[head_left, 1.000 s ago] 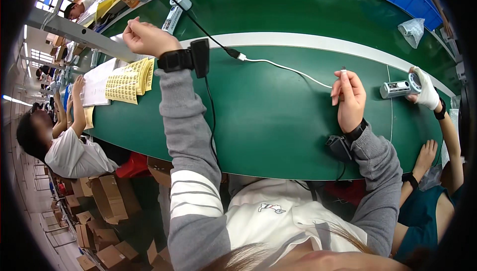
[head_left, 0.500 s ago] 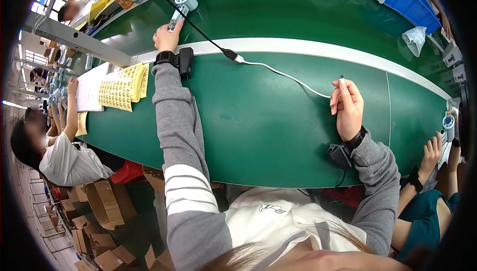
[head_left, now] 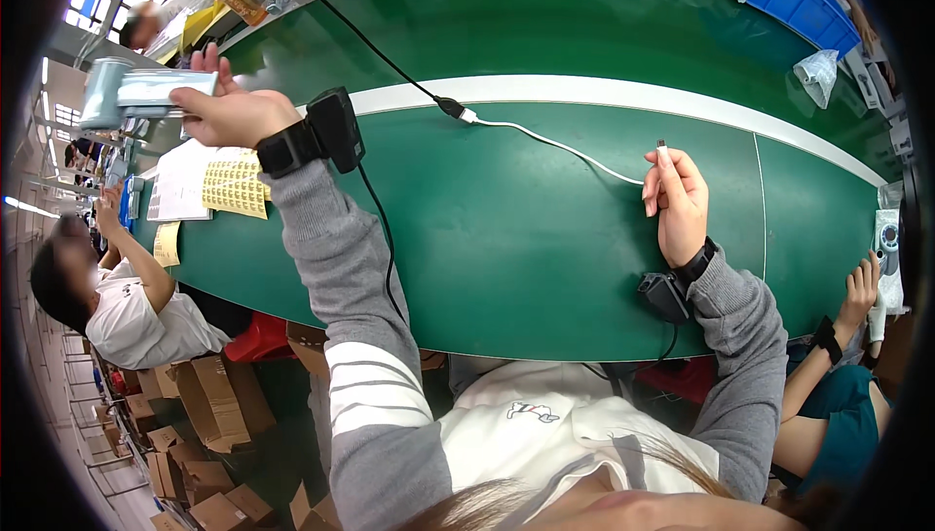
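My left hand (head_left: 234, 107) grips a pale blue handheld fan (head_left: 161, 90) by its flat handle, with the thumb on the near side. The fan is tilted sideways over the left end of the bench, its round head outward and slightly blurred. In my right hand (head_left: 679, 195) is the small plug of a white USB cable (head_left: 555, 143), pinched between thumb and fingers with the metal tip pointing up. The cable runs left to a black cable connector (head_left: 450, 107) lying by the white strip.
Yellow label sheets (head_left: 234, 185) and white paper lie on the green bench (head_left: 506, 258) at left. A metal post rises nearby. A blue crate (head_left: 799, 0) and a plastic bag (head_left: 816, 75) are far right. Co-workers sit at both sides; the right one's hand (head_left: 857, 292) is near another fan.
My left hand has swung left and nearer from the far bench, carrying the fan from beside the black cable. My right hand has barely moved and keeps the USB cable.
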### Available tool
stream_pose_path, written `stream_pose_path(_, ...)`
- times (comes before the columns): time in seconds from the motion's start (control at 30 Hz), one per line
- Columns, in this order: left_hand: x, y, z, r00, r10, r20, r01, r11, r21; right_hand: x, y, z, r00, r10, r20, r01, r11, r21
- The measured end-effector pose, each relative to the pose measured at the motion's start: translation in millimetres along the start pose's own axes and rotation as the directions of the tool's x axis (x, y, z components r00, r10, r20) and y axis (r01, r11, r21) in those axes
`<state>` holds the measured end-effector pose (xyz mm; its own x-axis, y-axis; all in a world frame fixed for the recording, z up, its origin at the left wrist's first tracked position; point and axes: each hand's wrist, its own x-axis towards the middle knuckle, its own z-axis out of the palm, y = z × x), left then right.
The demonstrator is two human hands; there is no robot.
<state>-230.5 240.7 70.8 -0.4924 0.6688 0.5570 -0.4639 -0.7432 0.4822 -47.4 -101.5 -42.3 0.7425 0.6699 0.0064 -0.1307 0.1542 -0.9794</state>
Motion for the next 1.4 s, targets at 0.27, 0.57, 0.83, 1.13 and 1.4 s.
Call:
stream_pose_path(0.27, -101.9, 73.7, 36.8, 0.181, -0.397, 0.9, 0.781, 0.614, 0.114, -1.2, 0.3, -1.2, 1.0, -0.01, 0.006, 0.01, 1.0, -0.003)
stream_pose_path(0.57, -202.1, 26.1, 20.1, -0.227, -0.479, 0.848, 0.933, 0.145, 0.331, -6.0, -4.8, -1.4, 0.999, 0.018, 0.032, -0.017, 1.0, -0.021)
stream_pose_path(0.83, -219.6, 27.3, 16.4, -0.24, -0.549, 0.801, 0.946, 0.053, 0.32, -6.5, -6.6, -4.5, 0.997, 0.032, 0.067, -0.03, 0.999, -0.038)
stream_pose_path(1.13, -235.8, 43.4, 11.1, -0.246, -0.623, 0.743, 0.966, -0.097, 0.238, -12.8, -10.1, -2.0, 0.968, 0.02, 0.248, 0.004, 0.995, -0.098)
stream_pose_path(1.4, -240.0, 52.6, 11.9, -0.316, -0.674, 0.668, 0.928, -0.071, 0.367, -12.8, -7.9, -3.2, 0.934, 0.029, 0.357, 0.004, 0.996, -0.091)
